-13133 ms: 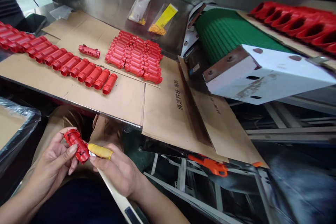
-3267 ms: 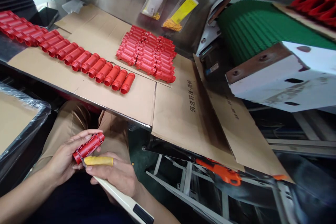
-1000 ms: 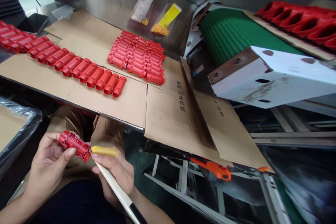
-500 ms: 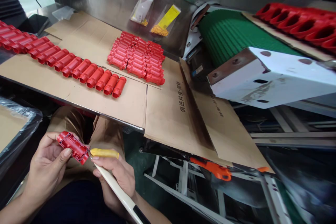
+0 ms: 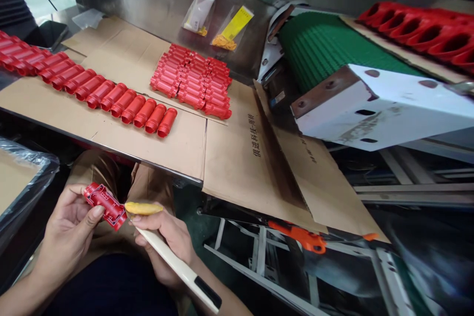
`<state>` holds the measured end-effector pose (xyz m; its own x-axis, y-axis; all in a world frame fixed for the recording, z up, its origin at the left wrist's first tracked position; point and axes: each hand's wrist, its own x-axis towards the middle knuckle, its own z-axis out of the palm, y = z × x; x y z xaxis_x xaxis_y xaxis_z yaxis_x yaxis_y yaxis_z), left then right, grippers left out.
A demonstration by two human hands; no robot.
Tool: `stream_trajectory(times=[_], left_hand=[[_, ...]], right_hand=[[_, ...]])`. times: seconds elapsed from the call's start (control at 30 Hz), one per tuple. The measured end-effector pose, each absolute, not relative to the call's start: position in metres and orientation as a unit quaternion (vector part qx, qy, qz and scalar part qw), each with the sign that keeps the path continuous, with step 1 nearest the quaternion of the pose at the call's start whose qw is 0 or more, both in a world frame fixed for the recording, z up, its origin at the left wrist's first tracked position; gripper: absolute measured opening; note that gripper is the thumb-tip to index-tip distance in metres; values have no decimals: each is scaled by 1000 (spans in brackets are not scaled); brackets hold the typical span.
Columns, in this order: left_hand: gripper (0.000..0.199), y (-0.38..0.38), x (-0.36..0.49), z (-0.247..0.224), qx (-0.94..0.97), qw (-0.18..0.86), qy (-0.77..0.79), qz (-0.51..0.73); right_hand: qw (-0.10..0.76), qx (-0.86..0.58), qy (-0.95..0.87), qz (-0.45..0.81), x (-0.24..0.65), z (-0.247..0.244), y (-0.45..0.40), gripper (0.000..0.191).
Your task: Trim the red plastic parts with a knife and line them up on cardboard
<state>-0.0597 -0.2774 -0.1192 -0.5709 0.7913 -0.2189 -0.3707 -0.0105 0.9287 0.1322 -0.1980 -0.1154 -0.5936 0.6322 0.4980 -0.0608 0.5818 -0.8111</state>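
Observation:
My left hand (image 5: 66, 227) grips a moulded red plastic part (image 5: 104, 206) between thumb and fingers, with its ribbed, hollow side showing. My right hand (image 5: 163, 239) holds a cream-handled trimming knife (image 5: 177, 266) with a black end. A yellow finger cot (image 5: 142, 208) covers my right index finger. The knife's tip sits at the near end of the red part, and the small blade is mostly hidden.
Rows and a dense block of red tubular parts lie on flattened cardboard (image 5: 111, 133) ahead. A green conveyor belt (image 5: 326, 44) and white metal housing (image 5: 377, 108) stand right, with larger red pieces (image 5: 418, 32) beyond. A plastic-wrapped tray (image 5: 22, 168) sits left.
The red part has turned slightly in my left hand. The knife handle has swung toward the lower right, and my yellow-capped finger has lifted a little.

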Motion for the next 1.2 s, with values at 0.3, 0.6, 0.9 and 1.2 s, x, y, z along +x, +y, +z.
stream_trajectory(times=[0.3, 0.6, 0.9, 1.2], left_hand=[[27, -279, -66, -125, 237, 450, 558, 655], [27, -285, -70, -126, 327, 385, 602, 619], [18, -281, -71, -131, 291, 460, 558, 626], [14, -277, -61, -120, 327, 407, 578, 627]], right_hand=[[361, -141, -844, 370, 138, -117, -190, 19], [366, -223, -550, 717, 123, -124, -192, 27], [352, -86, -665, 653, 126, -109, -201, 28], [488, -187, -776, 355, 106, -124, -201, 27]])
